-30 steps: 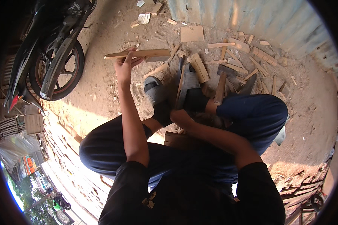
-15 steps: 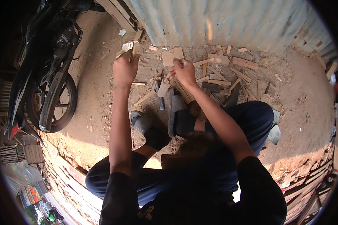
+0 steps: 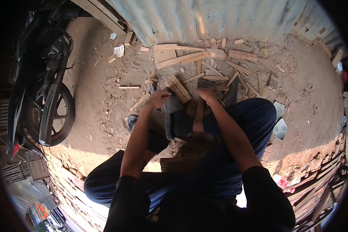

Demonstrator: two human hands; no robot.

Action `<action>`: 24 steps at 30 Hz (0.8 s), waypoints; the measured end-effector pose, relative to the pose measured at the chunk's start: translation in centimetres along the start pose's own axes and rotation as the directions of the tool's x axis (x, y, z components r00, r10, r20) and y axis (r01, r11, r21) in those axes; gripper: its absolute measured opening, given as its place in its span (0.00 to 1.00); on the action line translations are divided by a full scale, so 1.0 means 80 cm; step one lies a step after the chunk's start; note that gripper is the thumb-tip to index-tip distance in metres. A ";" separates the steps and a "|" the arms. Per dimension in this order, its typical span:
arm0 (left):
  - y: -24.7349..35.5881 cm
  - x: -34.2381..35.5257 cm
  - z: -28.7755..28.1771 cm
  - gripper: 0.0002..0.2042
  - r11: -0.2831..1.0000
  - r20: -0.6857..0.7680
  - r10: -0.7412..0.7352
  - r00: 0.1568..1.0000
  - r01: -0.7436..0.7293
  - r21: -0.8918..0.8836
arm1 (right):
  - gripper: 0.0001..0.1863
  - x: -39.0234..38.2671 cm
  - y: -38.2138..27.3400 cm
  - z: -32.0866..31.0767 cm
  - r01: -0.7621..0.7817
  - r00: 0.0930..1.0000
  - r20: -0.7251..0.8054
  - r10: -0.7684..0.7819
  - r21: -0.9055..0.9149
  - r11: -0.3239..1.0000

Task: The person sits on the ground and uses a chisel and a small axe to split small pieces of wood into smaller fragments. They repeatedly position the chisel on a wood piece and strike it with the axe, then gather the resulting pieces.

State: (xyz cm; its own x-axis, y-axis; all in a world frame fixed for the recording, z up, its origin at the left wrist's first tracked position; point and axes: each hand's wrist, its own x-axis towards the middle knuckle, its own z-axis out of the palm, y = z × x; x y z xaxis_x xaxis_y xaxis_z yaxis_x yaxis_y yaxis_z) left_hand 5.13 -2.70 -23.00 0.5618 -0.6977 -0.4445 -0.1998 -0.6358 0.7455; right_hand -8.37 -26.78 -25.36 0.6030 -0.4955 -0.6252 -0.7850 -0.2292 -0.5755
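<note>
Right hand [image 3: 206, 95] lowered, hammer [image 3: 199, 111] at fingers [image 3: 199, 91]

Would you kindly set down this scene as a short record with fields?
Left hand: near the front of a grey sandal; grip unclear
Right hand: close to the hammer; grip unclear
Ground: dirt, with scattered wood pieces
Far side: corrugated metal wall
Left side: motorcycle
Lower right: plastic bottle, red cap
</note>
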 end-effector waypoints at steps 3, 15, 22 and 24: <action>0.014 -0.041 0.006 0.20 0.972 -0.057 -0.036 0.998 0.022 -0.235 | 0.14 0.011 0.039 0.023 -0.284 0.958 0.161 0.239 0.390 0.876; -0.118 -0.132 -0.027 0.12 0.439 0.165 0.002 0.986 -0.148 0.886 | 0.05 -0.078 -0.049 -0.199 -0.321 0.677 0.577 -0.456 0.790 0.522; -0.131 -0.050 0.066 0.15 0.954 0.041 -0.152 0.988 0.135 0.267 | 0.08 -0.304 -0.066 -0.414 -0.069 0.780 0.282 -0.559 0.926 0.372; -0.206 -0.056 0.007 0.16 0.876 -0.010 -0.055 0.998 0.053 0.479 | 0.09 -0.316 -0.055 -0.429 0.010 0.752 0.214 -0.623 0.942 0.336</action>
State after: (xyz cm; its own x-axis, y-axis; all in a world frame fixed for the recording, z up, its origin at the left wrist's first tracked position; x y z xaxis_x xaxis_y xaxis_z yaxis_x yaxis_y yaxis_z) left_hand 5.47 10.78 -33.57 0.5803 -0.6583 -0.4795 -0.5296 -0.7523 0.3919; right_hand -25.03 -41.98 11.08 0.9731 -0.0506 -0.2248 -0.1240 0.7072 -0.6961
